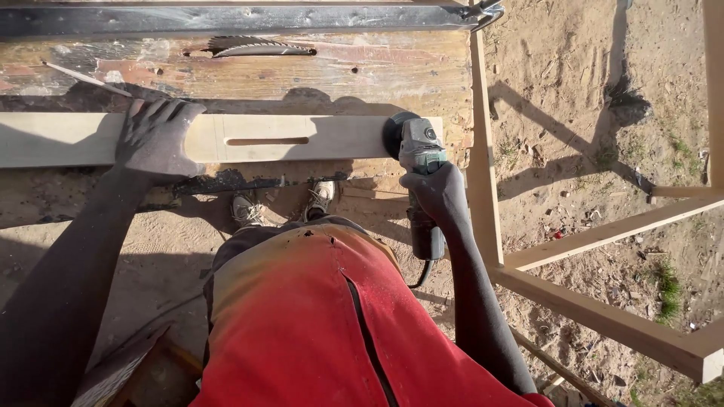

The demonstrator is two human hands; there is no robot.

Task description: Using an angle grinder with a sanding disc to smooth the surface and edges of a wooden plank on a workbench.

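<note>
Head view: a person stands at a worn wooden bench (362, 71) on sandy ground.
Left hand (158, 139): pressed flat, fingers spread, on the pale plank (317, 139).
Right hand (436, 192): clamped around the body of the angle grinder (418, 162).
Hands: well apart.
Plank: lies left to right along the bench's near edge, a slot (266, 141) in its middle.
Grinder: its head meets the plank's right end.
Saw blade (253, 47): pokes up on the far side.
Timber frame (603, 234): to the right.
</note>
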